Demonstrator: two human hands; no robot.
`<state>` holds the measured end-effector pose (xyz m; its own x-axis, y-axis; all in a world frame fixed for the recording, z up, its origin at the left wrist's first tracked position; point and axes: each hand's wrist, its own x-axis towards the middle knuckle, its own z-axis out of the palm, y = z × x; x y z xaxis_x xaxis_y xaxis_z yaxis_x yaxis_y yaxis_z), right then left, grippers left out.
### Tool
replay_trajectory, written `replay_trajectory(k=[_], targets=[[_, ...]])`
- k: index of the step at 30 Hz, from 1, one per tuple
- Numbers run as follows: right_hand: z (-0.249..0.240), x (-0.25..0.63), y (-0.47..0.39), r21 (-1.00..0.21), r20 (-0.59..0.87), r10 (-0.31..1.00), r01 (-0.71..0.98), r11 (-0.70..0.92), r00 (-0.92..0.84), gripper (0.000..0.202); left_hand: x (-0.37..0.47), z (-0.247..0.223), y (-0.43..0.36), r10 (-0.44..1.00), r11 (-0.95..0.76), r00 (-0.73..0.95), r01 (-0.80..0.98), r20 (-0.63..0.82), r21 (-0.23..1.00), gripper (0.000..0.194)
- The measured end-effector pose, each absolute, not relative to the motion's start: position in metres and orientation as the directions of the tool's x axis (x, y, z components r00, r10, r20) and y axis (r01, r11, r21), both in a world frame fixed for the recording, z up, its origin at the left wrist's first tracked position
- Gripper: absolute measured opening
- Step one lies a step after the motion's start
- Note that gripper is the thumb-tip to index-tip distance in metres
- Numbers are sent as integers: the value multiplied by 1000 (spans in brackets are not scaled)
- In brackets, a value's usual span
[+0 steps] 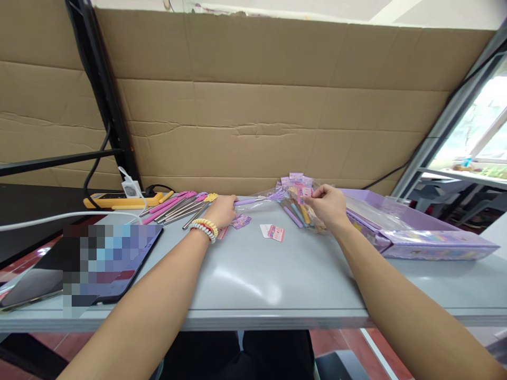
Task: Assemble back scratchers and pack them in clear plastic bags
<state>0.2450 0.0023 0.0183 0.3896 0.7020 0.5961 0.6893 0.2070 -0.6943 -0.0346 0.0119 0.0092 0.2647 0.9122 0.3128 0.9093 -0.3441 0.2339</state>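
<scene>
My left hand [222, 211], with beaded bracelets at its wrist, is closed round the handle of a purple back scratcher [246, 201]. Its metal shaft and claw head point right, in or against a clear plastic sleeve. My right hand [328, 203] pinches a small pink printed card [306, 193] at the sleeves. Beneath it lies a pile of bagged back scratchers [293, 212] with purple, grey and yellow handles. Left of my left hand, several unbagged back scratchers [180, 207] lie side by side. Small printed cards [275, 233] rest on the table between my hands.
An open purple box [439, 252] with clear plastic in it stands at the right. A tablet [138, 264] and a dark flat device [34, 282] lie at the left. Behind them are a yellow power strip [114, 200] and white charger [131, 187]. Cardboard [253, 105] walls the grey table's [245, 285] back.
</scene>
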Motion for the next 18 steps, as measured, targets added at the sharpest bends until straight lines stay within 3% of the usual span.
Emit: replay_trajectory(k=[5,11,18], targets=[[17,245,4,-669,671,624,691,275,401,35,-36,8,14,903,-354,270,909,334,221,31],[16,240,1,-530,739,605,810,251,296,26,-37,7,18,904,-346,255,908,344,236,31],[18,242,2,-595,718,579,773,221,387,26,-35,9,14,898,-373,277,893,343,253,33]])
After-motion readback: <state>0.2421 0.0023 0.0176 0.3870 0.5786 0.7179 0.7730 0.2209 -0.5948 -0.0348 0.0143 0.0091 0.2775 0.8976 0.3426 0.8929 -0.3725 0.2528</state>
